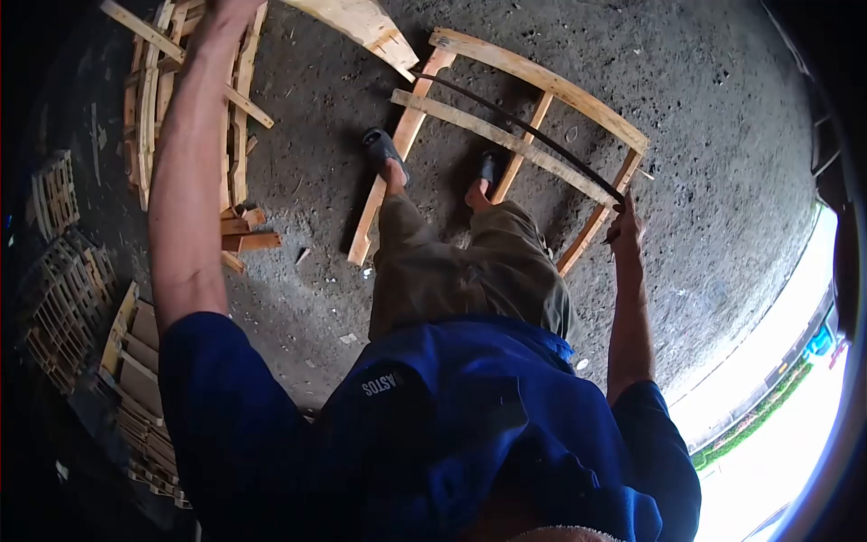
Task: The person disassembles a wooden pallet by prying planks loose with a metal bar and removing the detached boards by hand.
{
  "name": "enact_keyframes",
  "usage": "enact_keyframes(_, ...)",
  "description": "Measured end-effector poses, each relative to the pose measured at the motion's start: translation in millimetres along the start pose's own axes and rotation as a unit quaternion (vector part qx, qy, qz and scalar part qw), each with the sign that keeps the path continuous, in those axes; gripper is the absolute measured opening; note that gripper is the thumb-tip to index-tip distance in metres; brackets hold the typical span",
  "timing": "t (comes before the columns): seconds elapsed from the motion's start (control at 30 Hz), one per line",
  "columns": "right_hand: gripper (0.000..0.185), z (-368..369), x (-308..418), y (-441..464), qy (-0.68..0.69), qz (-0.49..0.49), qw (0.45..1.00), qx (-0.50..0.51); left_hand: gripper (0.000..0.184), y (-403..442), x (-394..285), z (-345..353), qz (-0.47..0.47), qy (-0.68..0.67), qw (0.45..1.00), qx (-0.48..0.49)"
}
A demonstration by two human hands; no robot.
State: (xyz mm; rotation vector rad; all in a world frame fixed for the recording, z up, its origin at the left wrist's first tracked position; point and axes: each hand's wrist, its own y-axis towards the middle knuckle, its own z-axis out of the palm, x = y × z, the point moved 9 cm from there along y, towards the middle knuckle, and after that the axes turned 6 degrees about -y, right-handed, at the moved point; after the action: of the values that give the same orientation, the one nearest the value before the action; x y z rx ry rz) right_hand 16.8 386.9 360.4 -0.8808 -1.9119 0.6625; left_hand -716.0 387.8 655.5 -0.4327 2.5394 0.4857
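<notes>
My right hand (pixel 626 224) is closed round the near end of a long, thin, dark pry bar (pixel 515 119). The bar slants up and left across a wooden pallet frame (pixel 542 77), and its far end meets the tip of a wide wooden board (pixel 357 23) at the top edge. A narrower slat (pixel 506 138) lies across the frame's three legs. My left hand (pixel 237 5) reaches up to the top edge, where its fingers are cut off. Whether it holds the board cannot be seen.
Both feet stand among the frame's legs. Stacked pallets (pixel 144 108) lie on the left beneath my left arm, with short wood offcuts (pixel 248 239) beside them. More pallets (pixel 68 298) stand at far left. The ground (pixel 722 135) is rough dirt.
</notes>
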Motion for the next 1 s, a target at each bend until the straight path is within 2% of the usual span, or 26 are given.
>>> enact_keyframes(0.03, 0.051, -0.4, -6.0, -2.5, 0.002, 0.001, 1.0, 0.002, 0.034, -15.9, 4.7, -20.5, -0.092, -0.069, 0.993, 0.03)
enact_keyframes(0.07, 0.051, -2.9, -9.8, -3.8, -0.008, -0.005, 1.0, -0.013, 0.031, -27.6, 28.3, -43.2, -0.035, 0.025, 0.999, -0.003)
enact_keyframes(0.1, 0.051, -3.1, -14.6, -5.7, 0.005, 0.004, 1.0, -0.01, 0.038, -36.9, 86.4, -56.4, -0.039, 0.023, 0.999, 0.009)
enact_keyframes(0.13, 0.052, -2.5, -21.1, -5.6, 0.017, 0.014, 1.0, -0.008, 0.055, -55.5, 115.3, -66.9, -0.022, 0.024, 0.999, 0.028)
enact_keyframes(0.2, 0.055, -10.2, -60.7, 14.6, 0.006, 0.065, 0.998, 0.004, 0.072, -70.7, 243.5, -78.8, -0.054, -0.053, 0.996, -0.048)
enact_keyframes(0.27, 0.063, -24.5, -112.5, 43.0, 0.008, 0.129, 0.992, 0.01, 0.066, -78.1, 193.0, -81.9, -0.096, -0.054, 0.993, -0.031)
enact_keyframes(0.3, 0.061, -27.4, -130.6, 49.0, 0.029, 0.14, 0.99, 0.019, 0.072, -81.5, 167.4, -79.1, -0.133, -0.056, 0.989, -0.014)
enact_keyframes(0.33, 0.059, -31.3, -139.1, 45.5, 0.048, 0.153, 0.987, 0.029, 0.077, -84.3, 168.3, -83.9, -0.143, -0.003, 0.986, -0.081)
enact_keyframes(0.37, 0.056, -31.3, -142.3, 34.6, 0.049, 0.184, 0.981, 0.026, 0.077, -82.6, 146.2, -86.0, -0.13, 0.094, 0.983, -0.09)
enact_keyframes(0.4, 0.056, -27.0, -141.7, 23.3, 0.061, 0.195, 0.979, 0.027, 0.069, -83.7, 137.3, -85.5, -0.12, 0.121, 0.982, -0.082)
enact_keyframes(0.43, 0.056, -23.5, -142.3, 18.3, 0.078, 0.203, 0.976, 0.03, 0.059, -91.9, 147.6, -82.3, -0.168, 0.037, 0.979, -0.113)
enact_keyframes(0.47, 0.056, -20.9, -135.1, 9.3, 0.076, 0.202, 0.976, 0.012, 0.055, -95.1, 119.6, -83.5, -0.16, 0.045, 0.986, -0.02)
enact_keyframes(0.5, 0.056, -15.4, -118.9, 1.0, 0.053, 0.153, 0.987, 0.007, 0.054, -104.6, 125.6, -82.5, -0.108, -0.065, 0.99, -0.069)
enact_keyframes(0.53, 0.056, -11.1, -101.1, -7.7, 0.032, 0.105, 0.994, 0.003, 0.054, -119.8, 111.4, -95.6, -0.185, 0.078, 0.977, -0.078)
enact_keyframes(0.57, 0.057, -3.7, -77.6, -17.5, 0.024, 0.069, 0.997, 0.019, 0.061, -143.0, 155.2, -87.0, -0.184, 0.012, 0.971, -0.152)
enact_keyframes(0.63, 0.052, 1.6, -43.8, -2.6, 0.028, 0.029, 0.999, 0.013, 0.082, -207.9, 198.2, -89.7, -0.347, 0.0, 0.927, -0.14)
enact_keyframes(0.67, 0.05, 11.6, -13.4, -13.4, 0.011, -0.024, 1.0, 0.008, 0.078, -241.2, 192.1, -111.9, -0.296, 0.072, 0.947, -0.107)
enact_keyframes(0.7, 0.048, 19.0, 13.8, -3.9, -0.005, -0.111, 0.993, 0.05, 0.074, -276.9, 176.3, -129.5, -0.35, 0.075, 0.926, -0.122)
enact_keyframes(0.73, 0.046, 28.2, 41.7, -4.5, -0.019, -0.138, 0.989, 0.058, 0.075, -325.8, 192.5, -134.7, -0.361, 0.034, 0.919, -0.152)
enact_keyframes(0.8, 0.04, 41.6, 97.9, 17.3, -0.072, -0.195, 0.978, 0.021, 0.08, -444.2, 210.0, -136.5, -0.474, 0.082, 0.866, -0.134)
enact_keyframes(0.83, 0.046, 53.7, 135.5, 24.8, -0.092, -0.329, 0.939, 0.033, 0.078, -504.5, 205.6, -125.6, -0.517, 0.043, 0.84, -0.16)
enact_keyframes(0.87, 0.046, 72.7, 165.9, 0.8, -0.109, -0.318, 0.941, 0.029, 0.076, -564.5, 199.9, -114.3, -0.557, 0.006, 0.808, -0.19)
enact_keyframes(0.9, 0.043, 93.2, 193.1, -23.6, -0.146, -0.38, 0.908, 0.099, 0.073, -638.7, 216.8, -70.9, -0.628, -0.07, 0.761, -0.144)
enact_keyframes(0.93, 0.042, 132.5, 230.4, -2.6, -0.181, -0.403, 0.897, 0.024, 0.07, -674.4, 143.4, -55.4, -0.612, -0.022, 0.767, -0.194)
enact_keyframes(0.97, 0.042, 153.5, 257.5, -42.5, -0.25, -0.501, 0.829, 0.005, 0.068, -675.6, 114.8, -36.3, -0.572, -0.1, 0.79, -0.197)
enact_keyframes(1.0, 0.042, 168.2, 275.9, -63.4, -0.226, -0.577, 0.784, 0.018, 0.066, -687.0, 108.9, -2.0, -0.528, -0.138, 0.811, -0.209)
